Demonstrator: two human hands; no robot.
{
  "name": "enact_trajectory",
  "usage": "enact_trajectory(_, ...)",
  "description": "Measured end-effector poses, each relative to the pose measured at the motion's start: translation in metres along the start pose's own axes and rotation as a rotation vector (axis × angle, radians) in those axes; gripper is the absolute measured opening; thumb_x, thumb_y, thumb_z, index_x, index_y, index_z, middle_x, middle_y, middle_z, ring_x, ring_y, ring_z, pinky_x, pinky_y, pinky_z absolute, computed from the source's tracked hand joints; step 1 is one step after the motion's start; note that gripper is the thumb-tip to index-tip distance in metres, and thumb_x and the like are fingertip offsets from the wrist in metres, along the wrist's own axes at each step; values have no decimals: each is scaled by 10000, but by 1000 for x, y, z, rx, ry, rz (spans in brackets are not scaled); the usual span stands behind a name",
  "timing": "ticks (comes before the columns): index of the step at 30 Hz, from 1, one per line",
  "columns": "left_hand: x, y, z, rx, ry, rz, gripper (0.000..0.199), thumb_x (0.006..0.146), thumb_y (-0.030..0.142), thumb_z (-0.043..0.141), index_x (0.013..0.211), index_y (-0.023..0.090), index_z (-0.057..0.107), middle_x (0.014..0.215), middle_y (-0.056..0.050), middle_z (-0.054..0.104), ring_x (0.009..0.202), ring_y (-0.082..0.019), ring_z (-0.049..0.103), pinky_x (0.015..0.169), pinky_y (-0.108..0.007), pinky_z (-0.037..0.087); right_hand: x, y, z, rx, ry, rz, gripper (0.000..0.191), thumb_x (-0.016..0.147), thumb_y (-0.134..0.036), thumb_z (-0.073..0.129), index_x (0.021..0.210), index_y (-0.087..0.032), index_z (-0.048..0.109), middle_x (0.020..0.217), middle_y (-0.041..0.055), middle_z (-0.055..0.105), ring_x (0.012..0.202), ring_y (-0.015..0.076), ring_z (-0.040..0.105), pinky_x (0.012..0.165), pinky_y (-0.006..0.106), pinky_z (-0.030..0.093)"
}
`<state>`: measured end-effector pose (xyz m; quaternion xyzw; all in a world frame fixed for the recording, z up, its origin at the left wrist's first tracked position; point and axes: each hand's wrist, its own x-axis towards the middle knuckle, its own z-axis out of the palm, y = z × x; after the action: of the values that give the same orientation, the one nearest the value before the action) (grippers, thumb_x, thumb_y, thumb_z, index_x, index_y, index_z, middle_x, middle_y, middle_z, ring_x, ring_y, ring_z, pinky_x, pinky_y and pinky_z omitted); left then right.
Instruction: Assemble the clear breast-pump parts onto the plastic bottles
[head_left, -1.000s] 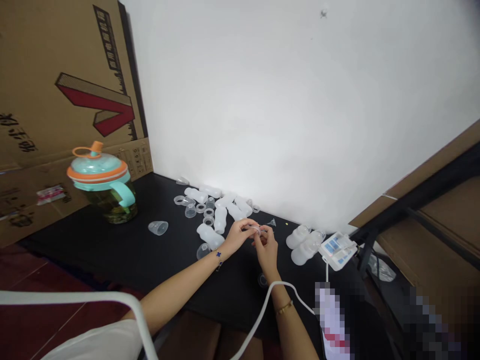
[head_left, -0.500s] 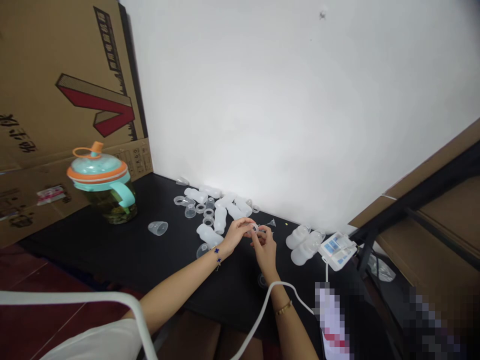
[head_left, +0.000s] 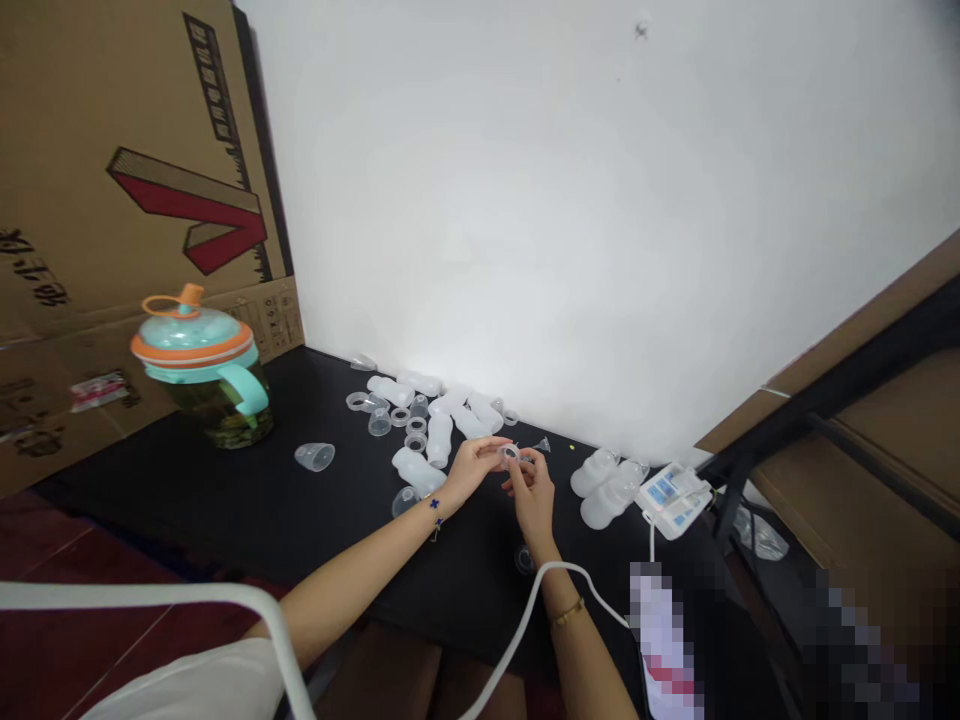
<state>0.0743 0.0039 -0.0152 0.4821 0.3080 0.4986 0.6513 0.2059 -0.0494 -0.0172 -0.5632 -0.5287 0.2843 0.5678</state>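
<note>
1. L hand (head_left: 471, 472): fingers half curled, pinching small clear plastic ring (head_left: 511, 453) at its left edge.
2. R hand (head_left: 532, 490): thumb & fingers half closed, also on ring from right side. Ring held between both hands, above matte black tabletop (head_left: 225, 510).
3. Loose translucent white plastic bottles (head_left: 439, 438) & clear rings lie just beyond L hand.
4. Tiny clear plastic funnel (head_left: 542, 445) sits just past R hand; white boxy pump unit w/ blue labels (head_left: 673, 498) farther right, white cable (head_left: 529, 600) trailing toward person.
</note>
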Motion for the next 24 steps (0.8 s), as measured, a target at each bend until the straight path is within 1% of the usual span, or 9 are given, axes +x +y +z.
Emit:
enact_trajectory(4,3,-3,-1,57,29,35,323,773,293,737,1049,132,786,975,-98,790,846,-208,721,760,-307,586,-2,0,1,-38,-18,-43,367,908,-530,631,1092,-221,557,881,51,767,604,171,695,561,278,563)
enact_trajectory(8,4,-6,-2,120,32,73,302,771,293,716,1008,122,794,876,-80,783,723,-179,689,693,-288,567,-2,2,1,-77,-17,-69,325,919,-497,617,1081,-223,550,848,42,762,599,174,690,570,283,554)
enact_trajectory(11,3,-7,-1,195,22,121,318,784,319,715,1023,127,796,825,-68,775,686,-175,680,683,-291,569,-1,4,0,-79,-10,-61,290,925,-485,596,1048,-229,537,810,30,753,610,184,693,576,289,552)
enact_trajectory(14,0,-8,0,283,21,183,334,812,345,705,1056,134,793,845,-73,779,689,-182,689,684,-294,577,0,5,-1,-74,-2,-46,274,920,-475,596,1030,-235,522,776,19,742,625,192,700,586,293,555)
enact_trajectory(20,-2,-6,1,339,2,263,330,857,402,686,1031,143,793,1010,-103,780,724,-172,693,679,-277,580,2,3,-1,-73,5,-27,293,907,-492,609,1019,-234,528,742,9,732,584,184,679,554,281,544)
enact_trajectory(24,-2,-5,0,376,25,293,299,835,371,704,995,134,793,983,-99,781,678,-147,656,638,-250,556,2,1,-1,-81,9,-15,291,895,-492,615,998,-234,530,694,-8,708,564,179,662,535,272,544)
